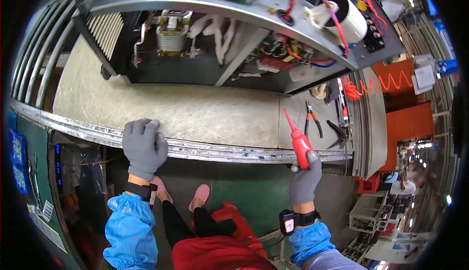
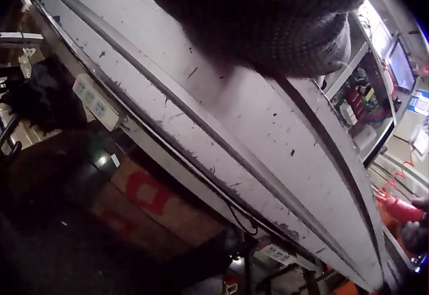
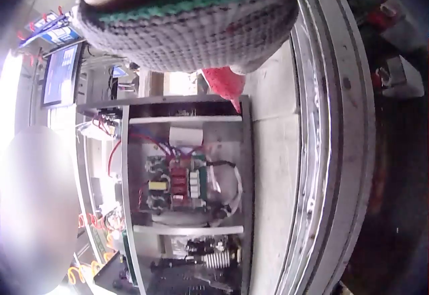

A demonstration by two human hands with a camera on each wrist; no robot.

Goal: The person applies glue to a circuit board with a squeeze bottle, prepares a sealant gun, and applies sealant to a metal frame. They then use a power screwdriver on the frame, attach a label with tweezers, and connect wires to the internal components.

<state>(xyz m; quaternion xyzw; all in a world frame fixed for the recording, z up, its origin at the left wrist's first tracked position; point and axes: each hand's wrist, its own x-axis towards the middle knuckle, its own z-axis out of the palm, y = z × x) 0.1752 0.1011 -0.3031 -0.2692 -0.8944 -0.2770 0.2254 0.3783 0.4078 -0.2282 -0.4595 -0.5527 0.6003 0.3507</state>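
In the head view my right hand [image 1: 305,181], in a grey knit glove, grips a red squeeze bottle [image 1: 301,148] with a long thin nozzle angled up and away over the bench's front edge. The bottle's red tip [image 3: 226,84] also shows beyond the glove in the right wrist view. My left hand [image 1: 143,145], gloved the same way, rests at the metal rail [image 1: 220,151] along the bench front, fingers loosely bent, holding nothing. Beyond both hands stands an open metal cabinet [image 1: 195,77], with a coil component [image 1: 171,38] and circuit boards [image 3: 181,181] inside.
Orange-handled cutters [image 1: 313,119] and black-handled pliers [image 1: 337,134] lie right of the bottle. A coiled red hose [image 1: 386,83] hangs at the right. A white cylinder [image 1: 349,21] sits on top of the cabinet. A red stool [image 1: 239,226] stands below.
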